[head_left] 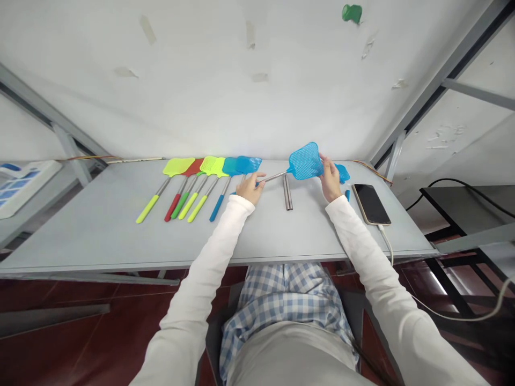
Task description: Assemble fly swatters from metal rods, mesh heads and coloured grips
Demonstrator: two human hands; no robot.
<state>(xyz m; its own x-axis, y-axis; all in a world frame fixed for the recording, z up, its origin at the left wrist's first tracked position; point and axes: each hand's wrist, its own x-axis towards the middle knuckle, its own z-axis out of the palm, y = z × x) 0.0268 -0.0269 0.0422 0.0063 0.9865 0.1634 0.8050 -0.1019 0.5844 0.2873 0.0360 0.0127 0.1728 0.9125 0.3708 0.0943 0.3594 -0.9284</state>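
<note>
A blue fly swatter (304, 162) is raised a little above the grey table, lying crosswise between my hands. My left hand (250, 187) is closed around its handle end, where the metal rod begins. With thumb and fingers, my right hand (330, 179) pinches the right edge of the mesh head. Below the rod lie two short metal tubes (287, 193), side by side. Another blue mesh head (343, 173) lies partly hidden behind my right hand, and a small blue handle piece (347, 195) shows beside the wrist.
Left of my hands lies a row of several fly swatters, among them a yellow one (147, 210), a red one (172, 208) and a blue one (216, 208). A phone (372, 203) with a white cable rests at right. The table (100, 236) meets a white wall.
</note>
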